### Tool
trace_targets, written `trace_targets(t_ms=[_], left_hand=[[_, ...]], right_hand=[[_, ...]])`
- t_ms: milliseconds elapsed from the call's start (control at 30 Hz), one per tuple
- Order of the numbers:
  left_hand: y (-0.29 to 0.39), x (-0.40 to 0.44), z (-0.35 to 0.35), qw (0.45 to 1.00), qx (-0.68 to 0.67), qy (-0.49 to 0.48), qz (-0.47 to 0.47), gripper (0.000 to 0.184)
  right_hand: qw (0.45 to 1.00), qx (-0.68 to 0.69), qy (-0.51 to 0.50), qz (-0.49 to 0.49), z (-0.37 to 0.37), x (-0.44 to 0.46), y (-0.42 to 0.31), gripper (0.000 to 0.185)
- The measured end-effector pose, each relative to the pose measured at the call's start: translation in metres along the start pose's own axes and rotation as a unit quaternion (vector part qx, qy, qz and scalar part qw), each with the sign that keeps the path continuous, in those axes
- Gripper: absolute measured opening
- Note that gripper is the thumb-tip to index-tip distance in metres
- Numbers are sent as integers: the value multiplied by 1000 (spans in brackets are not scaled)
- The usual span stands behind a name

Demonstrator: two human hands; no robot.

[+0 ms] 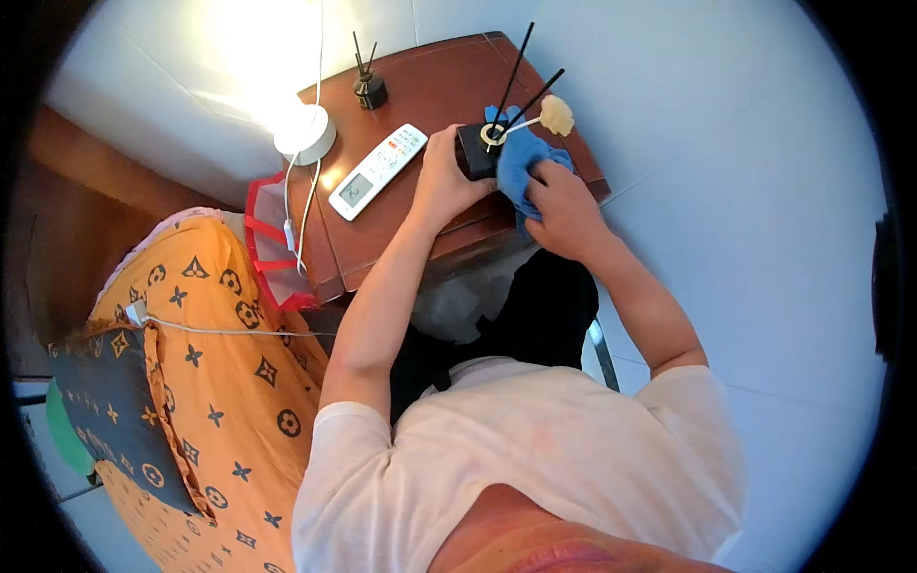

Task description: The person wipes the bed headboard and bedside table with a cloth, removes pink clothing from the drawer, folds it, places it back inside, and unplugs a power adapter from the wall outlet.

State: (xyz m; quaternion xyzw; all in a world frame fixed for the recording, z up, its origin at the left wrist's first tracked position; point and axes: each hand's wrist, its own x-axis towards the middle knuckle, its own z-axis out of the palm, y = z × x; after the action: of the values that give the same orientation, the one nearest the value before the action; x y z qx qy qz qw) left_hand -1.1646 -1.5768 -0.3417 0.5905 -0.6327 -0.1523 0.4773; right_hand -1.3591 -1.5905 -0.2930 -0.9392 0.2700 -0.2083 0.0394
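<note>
A black square diffuser bottle (477, 153) with two dark sticks and a pale flower (557, 116) stands on the reddish-brown wooden table (435, 81). My left hand (447, 180) is closed round the bottle's left side. On its right, my right hand (565, 210) grips a blue cloth (521, 172), which is bunched against the bottle. Left of my left hand lies a white remote control (378, 172) with a small display.
A smaller dark diffuser (370, 90) stands near the table's back. The white lamp (306, 134) glows at the left corner, its cable hanging beside a red-edged bag (270, 244). An orange patterned bed cover (229, 382) fills the left side.
</note>
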Motion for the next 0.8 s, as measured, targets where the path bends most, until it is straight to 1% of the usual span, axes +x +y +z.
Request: trace_targets(t_ms=[33,67,100,167,200,233,267,300,367,433,500,567,600,667,700,767,800], left_hand=[[-1,-1,1,1000,14,12,-14,73],[7,0,-3,999,-6,4,-50,74],[7,1,-4,999,-5,3,-46,74],[9,7,-8,995,-26,39,-87,76],[10,12,-10,995,-1,45,-85,79],[10,20,-10,995,27,78,-62,83],[11,29,-9,994,38,83,-66,85],[12,41,-10,992,50,91,-69,87],[11,69,-12,989,87,101,-63,88],[-14,98,-10,994,40,87,-58,86],[-17,112,-12,992,56,89,-62,84],[-20,121,-10,990,74,95,-78,82],[-19,121,-8,987,101,103,-78,81],[-27,124,-4,984,114,105,-84,81],[-32,126,-3,983,125,104,-88,81],[-41,131,-1,980,140,110,-89,81],[-45,133,1,979,151,110,-87,81]], right_hand=[[1000,4,-3,30,-1,-12,7,28],[998,8,-5,60,-2,-22,14,31],[998,8,0,61,-1,-31,19,31],[998,-30,13,44,4,-43,28,36],[998,-30,16,45,9,-40,34,36],[999,8,9,50,14,-35,39,37],[997,46,2,54,20,-30,45,38],[997,48,4,55,26,-23,53,38],[997,37,11,73,39,-1,72,39],[995,37,15,93,50,26,94,39],[993,36,21,108,64,60,118,40],[987,-6,14,158,77,93,136,41],[988,-5,13,156,82,108,144,41],[979,2,-17,201,87,138,157,43],[980,5,-18,196,94,153,165,43],[973,-27,-17,227,108,181,181,48],[974,-23,-18,224,112,191,188,48]])
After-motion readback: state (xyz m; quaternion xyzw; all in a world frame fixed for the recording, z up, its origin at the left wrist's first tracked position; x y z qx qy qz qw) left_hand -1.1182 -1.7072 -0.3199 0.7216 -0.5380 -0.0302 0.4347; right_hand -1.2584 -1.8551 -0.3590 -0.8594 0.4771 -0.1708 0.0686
